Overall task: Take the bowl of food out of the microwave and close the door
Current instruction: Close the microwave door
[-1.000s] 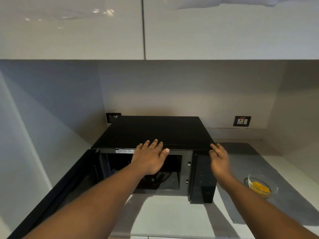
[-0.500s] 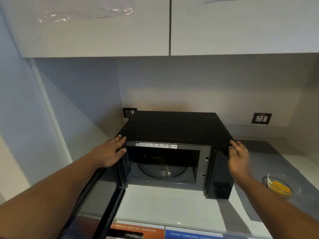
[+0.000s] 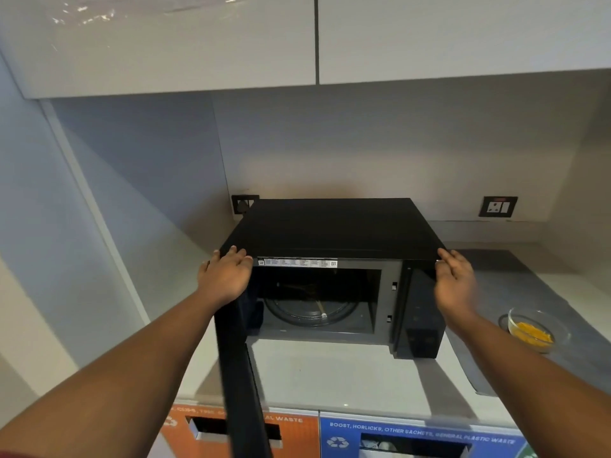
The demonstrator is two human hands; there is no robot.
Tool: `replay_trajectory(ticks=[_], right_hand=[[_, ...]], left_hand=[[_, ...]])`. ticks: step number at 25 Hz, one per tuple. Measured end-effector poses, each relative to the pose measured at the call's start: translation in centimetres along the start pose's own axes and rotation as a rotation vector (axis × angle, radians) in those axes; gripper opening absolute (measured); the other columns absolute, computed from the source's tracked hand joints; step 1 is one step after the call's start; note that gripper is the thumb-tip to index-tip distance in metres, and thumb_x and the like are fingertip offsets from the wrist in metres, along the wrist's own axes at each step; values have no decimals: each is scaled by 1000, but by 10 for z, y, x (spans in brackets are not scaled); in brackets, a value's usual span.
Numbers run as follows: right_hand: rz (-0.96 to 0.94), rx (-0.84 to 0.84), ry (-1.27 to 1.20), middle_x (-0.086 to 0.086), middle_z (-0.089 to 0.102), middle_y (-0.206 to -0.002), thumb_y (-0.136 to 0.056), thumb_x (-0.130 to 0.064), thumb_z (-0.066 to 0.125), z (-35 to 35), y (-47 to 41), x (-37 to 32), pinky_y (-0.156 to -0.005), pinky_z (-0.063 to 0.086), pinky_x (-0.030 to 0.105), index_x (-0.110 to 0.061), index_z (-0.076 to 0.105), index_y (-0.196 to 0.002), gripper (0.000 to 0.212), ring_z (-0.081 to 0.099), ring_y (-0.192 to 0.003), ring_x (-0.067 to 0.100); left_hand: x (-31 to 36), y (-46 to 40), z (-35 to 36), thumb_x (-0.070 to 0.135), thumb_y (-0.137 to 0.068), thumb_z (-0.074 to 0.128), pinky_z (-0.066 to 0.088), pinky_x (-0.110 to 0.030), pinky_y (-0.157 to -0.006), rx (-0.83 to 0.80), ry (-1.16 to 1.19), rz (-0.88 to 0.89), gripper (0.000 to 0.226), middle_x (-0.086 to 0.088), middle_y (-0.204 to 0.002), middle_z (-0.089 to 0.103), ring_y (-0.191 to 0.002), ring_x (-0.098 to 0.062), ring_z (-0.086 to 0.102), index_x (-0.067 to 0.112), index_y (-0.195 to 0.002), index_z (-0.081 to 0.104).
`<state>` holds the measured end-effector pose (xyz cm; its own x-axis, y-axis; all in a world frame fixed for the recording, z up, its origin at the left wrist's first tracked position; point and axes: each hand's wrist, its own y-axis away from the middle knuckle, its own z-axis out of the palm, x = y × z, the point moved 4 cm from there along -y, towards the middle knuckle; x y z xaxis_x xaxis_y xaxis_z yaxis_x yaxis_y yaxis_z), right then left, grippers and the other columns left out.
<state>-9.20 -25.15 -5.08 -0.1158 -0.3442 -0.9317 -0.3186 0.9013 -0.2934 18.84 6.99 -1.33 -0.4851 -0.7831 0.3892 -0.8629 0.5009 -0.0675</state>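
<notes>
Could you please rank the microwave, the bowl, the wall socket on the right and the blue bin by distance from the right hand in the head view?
From the right hand:
1. Microwave, touched at its top right corner.
2. Bowl, on the counter to the right.
3. Wall socket, up on the back wall.
4. Blue bin, below the counter edge.

Glass bowl (image 3: 535,330) of yellow food right of black microwave (image 3: 334,233), door (image 3: 241,375) ajar.

Dim warm light, cabinet glare, blurred edges
</notes>
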Motion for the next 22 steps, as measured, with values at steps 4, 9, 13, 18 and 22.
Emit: replay_trajectory(ticks=[4, 9, 13, 18, 22], right_hand=[[4, -15, -16, 7, 37, -156, -103, -18, 44, 0, -2, 2, -103, 25, 24, -11, 52, -141, 39, 37, -142, 24], [-2, -19, -41, 7, 38, -156, -103, -18, 45, 2, -7, 8, -105, 27, 25, -12, 53, -140, 39, 37, -142, 24], [-13, 0, -40, 8, 39, -155, -102, -18, 45, 3, -9, 11, -107, 27, 26, -12, 55, -139, 38, 38, -142, 24], [3, 13, -68, 3, 40, -154, -103, -20, 45, 4, -9, 14, -110, 32, 29, -16, 56, -138, 37, 40, -140, 21], [-2, 30, -76, 4, 40, -153, -103, -19, 45, 5, -8, 14, -106, 33, 26, -16, 56, -138, 37, 41, -138, 21]], left_hand=[[23, 0, 13, 40, -104, 22, 5, -47, -123, 30, -31, 37, 53, 4, -168, 17, -155, -25, 7, 27, -155, 31], [47, -2, 27, 45, -105, 19, 9, -43, -123, 60, -92, 169, 55, 5, -166, 21, -155, -21, 9, 28, -155, 31], [67, -2, 37, 56, -102, 13, 12, -44, -123, 100, -152, 285, 60, 7, -165, 24, -155, -20, 9, 31, -155, 30], [85, 2, 46, 86, -84, 10, 17, -47, -121, 118, -224, 417, 87, 9, -165, 24, -154, -22, 11, 38, -155, 24], [87, -3, 49, 97, -72, 16, 20, -48, -121, 133, -277, 433, 101, 10, -165, 23, -154, -21, 15, 40, -155, 22]])
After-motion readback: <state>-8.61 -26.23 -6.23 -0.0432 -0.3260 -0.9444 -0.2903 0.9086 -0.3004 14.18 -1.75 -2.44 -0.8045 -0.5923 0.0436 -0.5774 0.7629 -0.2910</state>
